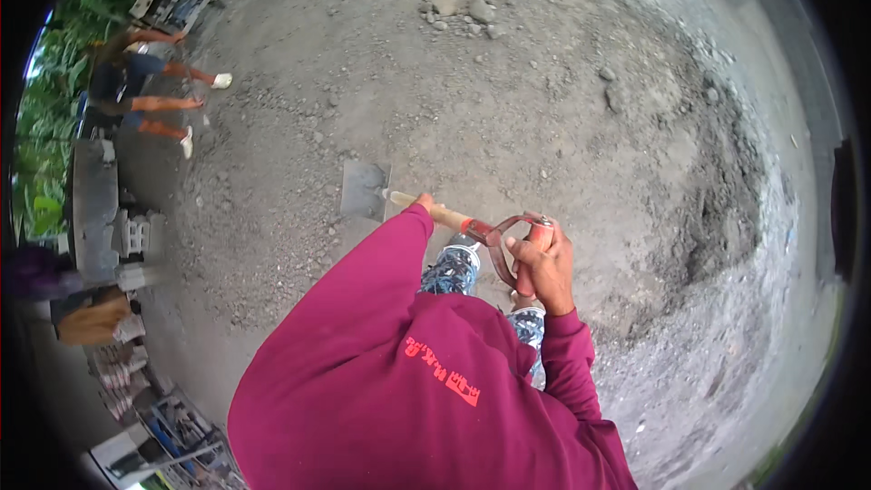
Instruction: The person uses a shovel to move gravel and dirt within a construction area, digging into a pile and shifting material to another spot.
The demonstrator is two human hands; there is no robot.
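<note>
A shovel (465,221) with a pale wooden shaft and a red D-shaped handle slants across in front of my body. My right hand (550,270) is wrapped round the red crossbar of that handle. Farther down the shaft my left hand (425,203) is closed on the wood, mostly hidden by my maroon sleeve. The flat grey blade (364,189) is at the left end of the shaft, over the gravelly ground (472,109). Whether the blade touches the ground I cannot tell.
At the far left another person (136,91) in shorts and white shoes stands bent over, holding a long thin tool. Stones (463,9) lie in a cluster ahead. A rough earth bank (717,209) runs along the right. Hollow blocks (136,236) and clutter line the left side.
</note>
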